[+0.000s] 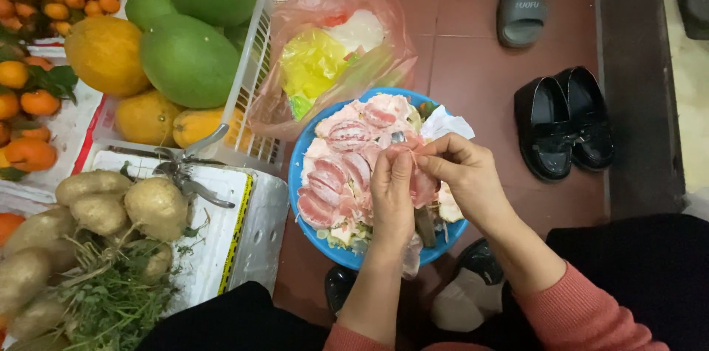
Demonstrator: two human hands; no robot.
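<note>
Two hands meet over one blue bowl (304,146), which serves as the landmark here. The left hand (392,196) and the right hand (462,174) both pinch a single pink pomelo segment (422,187) between fingertips, closed tight on it just above the bowl's right half; its long axis runs roughly up and down in the view, the lower end pointing toward the person. Inside the bowl lie about five more peeled pink segments (347,135), mostly slanting from lower left to upper right, among white pith scraps. Touching the bowl's upper rim sits one translucent pink plastic bag (288,33) with yellow and white wrappings inside. Left of the bowl stands one white plastic crate (251,70) holding three green pomelos (189,60) and three yellow ones (106,54). Lower left of the bowl is one white foam box (244,225) with a yellow striped tape edge, one pair of shears (181,166) on top and some seven brown tubers (156,206) beside. Right of the bowl stand two black shoes (563,124); farther above, two grey slippers (521,4).
</note>
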